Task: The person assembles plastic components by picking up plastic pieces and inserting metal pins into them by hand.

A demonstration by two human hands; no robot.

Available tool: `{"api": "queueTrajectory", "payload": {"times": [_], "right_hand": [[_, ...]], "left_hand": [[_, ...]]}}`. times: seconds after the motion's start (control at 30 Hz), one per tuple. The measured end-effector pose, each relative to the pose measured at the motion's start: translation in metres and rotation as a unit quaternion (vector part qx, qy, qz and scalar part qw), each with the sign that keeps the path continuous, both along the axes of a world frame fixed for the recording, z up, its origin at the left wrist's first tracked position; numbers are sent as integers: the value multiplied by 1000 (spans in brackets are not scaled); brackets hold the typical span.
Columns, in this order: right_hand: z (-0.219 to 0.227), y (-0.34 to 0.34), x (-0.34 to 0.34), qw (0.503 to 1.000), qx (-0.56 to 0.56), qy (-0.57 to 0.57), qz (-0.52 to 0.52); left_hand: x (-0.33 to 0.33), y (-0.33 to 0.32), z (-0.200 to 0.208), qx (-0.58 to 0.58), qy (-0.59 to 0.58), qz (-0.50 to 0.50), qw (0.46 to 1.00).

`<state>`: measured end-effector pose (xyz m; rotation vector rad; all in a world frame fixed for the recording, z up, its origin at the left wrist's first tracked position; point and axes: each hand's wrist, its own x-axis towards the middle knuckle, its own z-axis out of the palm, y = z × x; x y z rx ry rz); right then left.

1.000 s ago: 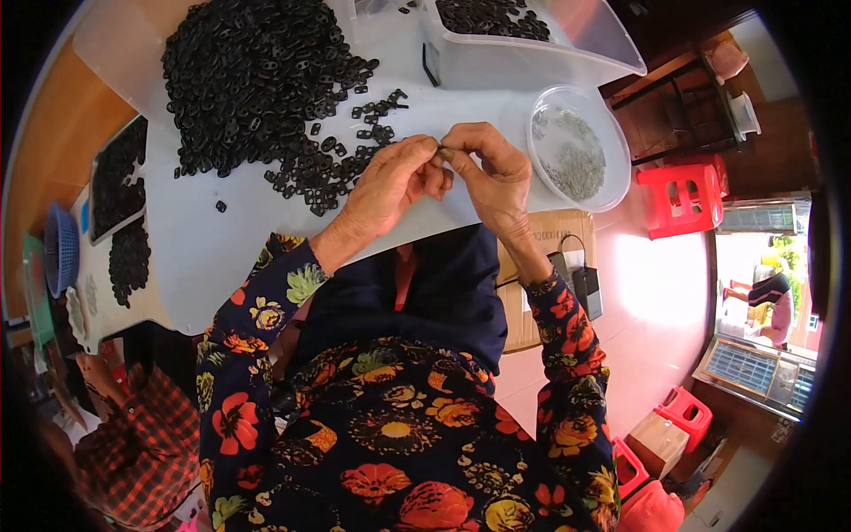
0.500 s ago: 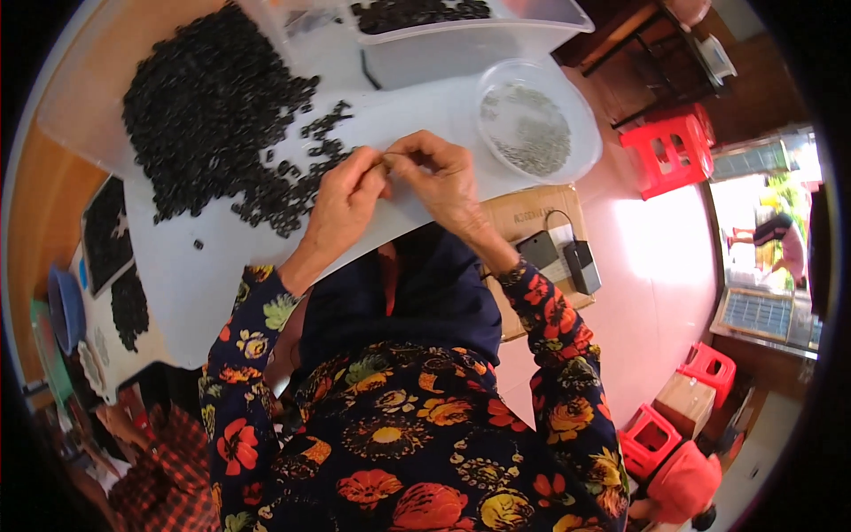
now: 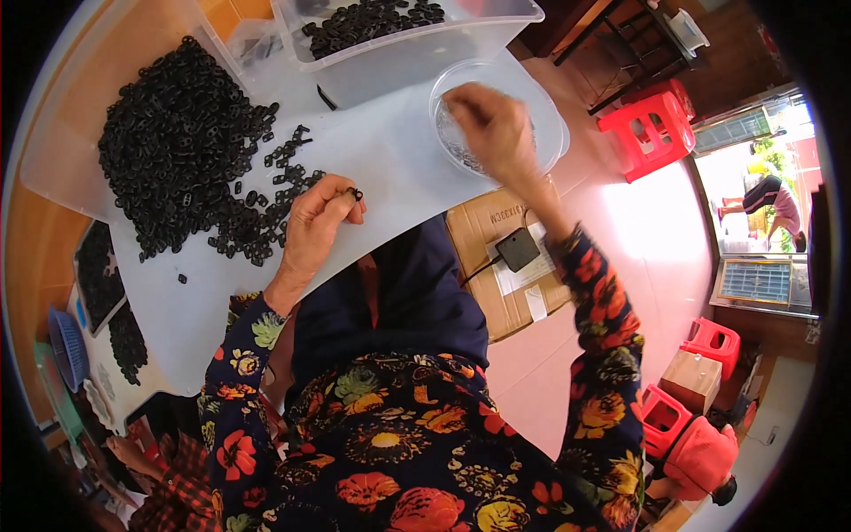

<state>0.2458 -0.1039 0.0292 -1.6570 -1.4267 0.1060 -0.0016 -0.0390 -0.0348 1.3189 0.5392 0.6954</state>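
My left hand [image 3: 317, 223], over the table near its front edge, pinches a small black plastic link [image 3: 355, 194] between thumb and forefinger; the end of the link sticks out past the fingertips. My right hand [image 3: 496, 133] reaches over a round clear tub [image 3: 433, 111] that has many tiny silvery pieces [image 3: 456, 151] in it. Its fingers are curled together above the pieces, and whatever they pinch is too small or hidden to make out. Left of my left hand spreads a large heap of black links [image 3: 182, 142], with loose links trailing toward my fingers.
A clear plastic bin [image 3: 403, 75] with more black links stands at the far side of the table [image 3: 372, 151]. On my right, a cardboard box [image 3: 496, 306] bears a black device [image 3: 518, 249] with a cable. Red stools [image 3: 651, 133] stand on the floor. Other people sit nearby.
My hands have come apart. The right has moved to the right, over the round tub, while the left stays near the loose links with a link in its fingers. The view has shifted slightly.
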Motion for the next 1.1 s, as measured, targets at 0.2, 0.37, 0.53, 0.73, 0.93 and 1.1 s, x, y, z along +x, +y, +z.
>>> {"api": "queueTrajectory", "payload": {"times": [0.2,0.37,0.53,0.73,0.93,1.1], "right_hand": [[-17,14,69,979,-125,-145,66],[-24,18,70,963,-136,-209,98],[-12,22,75,972,-147,-169,68],[-25,31,80,950,-130,-248,140],[-11,30,83,971,-142,-182,70],[-11,33,84,963,-179,-178,94]], "left_hand": [[4,-1,4,65,64,-15,996],[2,-1,1,39,53,-13,998],[3,0,2,64,73,-20,995],[3,-2,7,47,73,-18,996],[2,-2,7,48,87,-22,995],[2,-3,1,63,75,-15,995]]}}
